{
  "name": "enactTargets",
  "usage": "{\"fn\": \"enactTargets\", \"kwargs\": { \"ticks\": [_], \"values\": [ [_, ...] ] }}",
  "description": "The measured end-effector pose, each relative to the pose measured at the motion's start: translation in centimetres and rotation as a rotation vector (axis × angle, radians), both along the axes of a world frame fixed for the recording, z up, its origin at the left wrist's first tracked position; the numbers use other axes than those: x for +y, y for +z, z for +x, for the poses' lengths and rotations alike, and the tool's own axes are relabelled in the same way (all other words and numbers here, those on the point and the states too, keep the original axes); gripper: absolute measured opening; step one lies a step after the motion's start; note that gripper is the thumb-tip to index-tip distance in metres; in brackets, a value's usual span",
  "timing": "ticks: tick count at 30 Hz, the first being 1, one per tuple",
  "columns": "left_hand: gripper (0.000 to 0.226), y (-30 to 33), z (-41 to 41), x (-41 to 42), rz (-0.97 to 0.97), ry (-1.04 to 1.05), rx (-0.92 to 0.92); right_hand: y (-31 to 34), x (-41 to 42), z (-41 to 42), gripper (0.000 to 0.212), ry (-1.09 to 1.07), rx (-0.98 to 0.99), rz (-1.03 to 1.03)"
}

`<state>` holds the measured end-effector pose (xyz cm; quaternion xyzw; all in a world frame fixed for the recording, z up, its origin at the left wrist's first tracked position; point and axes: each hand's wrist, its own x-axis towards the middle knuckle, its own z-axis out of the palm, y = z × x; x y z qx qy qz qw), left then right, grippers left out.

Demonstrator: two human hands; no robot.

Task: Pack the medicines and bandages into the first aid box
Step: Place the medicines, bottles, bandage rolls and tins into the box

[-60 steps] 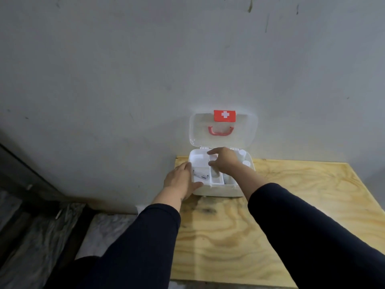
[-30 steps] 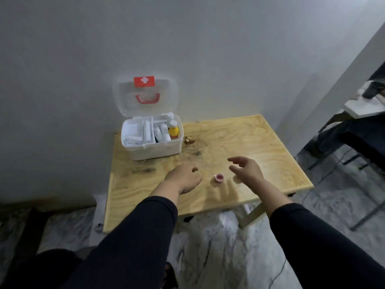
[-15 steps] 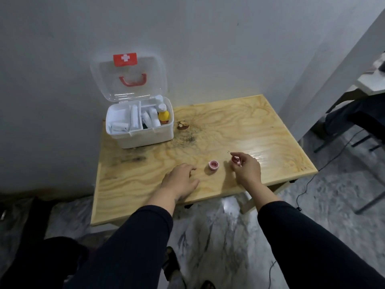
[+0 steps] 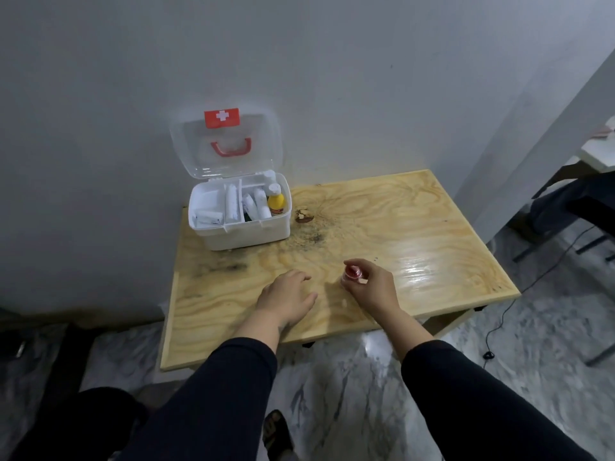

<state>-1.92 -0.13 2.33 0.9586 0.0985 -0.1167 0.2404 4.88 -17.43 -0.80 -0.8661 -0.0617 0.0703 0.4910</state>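
The white first aid box [image 4: 246, 235] stands open at the table's back left, its clear lid [image 4: 226, 144] with a red cross and red handle leaning on the wall. Inside are white rolls and tubes [image 4: 231, 202] and a yellow bottle [image 4: 276, 201] with a white cap. My right hand [image 4: 372, 289] is over the table's front middle, fingers closed on a small red-capped jar [image 4: 352, 271]. My left hand [image 4: 286, 297] rests palm down on the wood to its left, holding nothing. I see no other loose jar on the table.
The wooden table [image 4: 416, 227] has a dark stain and a small brown scrap [image 4: 303, 216] beside the box. A grey wall runs behind, with a corner on the right. Dark furniture [image 4: 582, 201] and a cable [image 4: 499, 327] sit on the marble floor to the right.
Both hands left the box and came to the table's front. My right hand picked up a red jar and moved left to where a second jar stood; that jar no longer shows separately.
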Motion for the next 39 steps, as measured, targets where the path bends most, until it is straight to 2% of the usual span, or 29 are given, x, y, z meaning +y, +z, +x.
{"fn": "enactTargets", "kwargs": {
  "ticks": [5,11,15,18,22,28,33,35,39],
  "values": [
    [0.049,1.8,-0.7,2.4,-0.015,0.066,-0.037,3.6,3.4,0.5,0.039,0.04,0.127,0.181],
    [0.046,5.4,0.2,8.0,-0.017,0.172,-0.184,9.3,9.7,2.3,0.043,0.124,0.095,0.292],
    [0.043,7.3,2.1,12.9,0.05,0.202,-0.294,11.8,14.6,4.0,0.041,0.191,0.076,0.33],
    [0.05,7.4,3.2,16.5,0.071,0.255,-0.344,12.1,18.5,5.3,0.042,0.216,0.046,0.285],
    [0.076,6.0,4.2,19.9,0.018,0.32,-0.261,11.4,23.5,6.6,0.043,0.266,-0.035,0.164],
    [0.114,3.2,5.9,22.1,-0.2,0.315,-0.13,9.2,29.2,7.6,0.039,0.337,-0.101,-0.034],
    [0.123,1.9,6.8,22.8,-0.383,0.351,-0.145,7.7,31.4,7.9,0.036,0.372,-0.102,-0.137],
    [0.121,1.6,6.8,22.9,-0.362,0.332,-0.191,7.7,31.7,8.0,0.035,0.379,-0.077,-0.13],
    [0.129,1.7,6.7,23.0,-0.295,0.282,-0.157,8.6,31.5,8.8,0.037,0.333,-0.079,-0.087]
  ]
}}
